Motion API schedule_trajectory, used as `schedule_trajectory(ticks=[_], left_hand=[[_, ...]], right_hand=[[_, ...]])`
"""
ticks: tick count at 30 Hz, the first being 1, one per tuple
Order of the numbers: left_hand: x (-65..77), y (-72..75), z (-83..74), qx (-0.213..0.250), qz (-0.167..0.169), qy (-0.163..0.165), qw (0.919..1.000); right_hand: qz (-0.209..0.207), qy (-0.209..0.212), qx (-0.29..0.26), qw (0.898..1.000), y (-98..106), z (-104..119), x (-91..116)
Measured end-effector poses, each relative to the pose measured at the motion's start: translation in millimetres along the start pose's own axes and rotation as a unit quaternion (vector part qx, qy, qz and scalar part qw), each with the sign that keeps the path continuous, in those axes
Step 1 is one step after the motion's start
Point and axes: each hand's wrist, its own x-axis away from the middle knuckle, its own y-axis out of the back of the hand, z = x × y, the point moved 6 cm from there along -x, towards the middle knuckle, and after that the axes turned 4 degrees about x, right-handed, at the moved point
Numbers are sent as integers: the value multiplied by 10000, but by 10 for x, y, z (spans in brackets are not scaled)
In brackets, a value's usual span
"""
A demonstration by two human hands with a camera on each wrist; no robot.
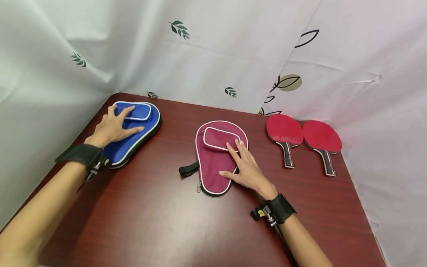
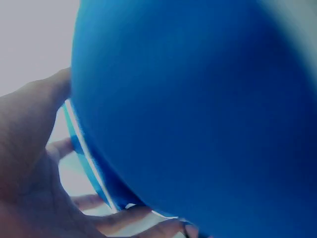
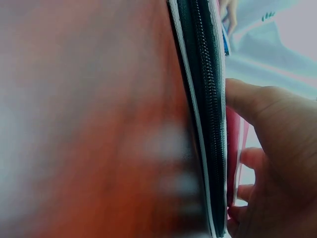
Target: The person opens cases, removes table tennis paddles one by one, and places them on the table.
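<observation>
1. Evidently, the left grip (image 1: 112, 127) rests on the blue case (image 1: 121, 150), upper left of the frame, fingers spread, nothing clasped.
2. The right grip (image 1: 246, 165) touches the maroon case (image 1: 214, 167), centre of the frame, fingers spread, nothing clasped.
3. The maroon case extends up and left from the right grip; long axis near vertical, wide end uppermost.
4. The blue case's axis slants from upper right to lower left.
5. Right of frame: two red paddles (image 1: 284, 128) on the desk (image 1: 160, 215), nearer the right grip.

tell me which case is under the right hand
The maroon case with the black strap; the blue case, farther left, is under the left hand.
</observation>
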Motion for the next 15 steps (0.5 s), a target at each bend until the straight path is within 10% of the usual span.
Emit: schedule_trajectory(ticks=[15], left_hand=[[1974,-300,-1041,-364,-123,-1266,9912]], right_hand=[[481,-159,552,9972,-136,124,-1226]])
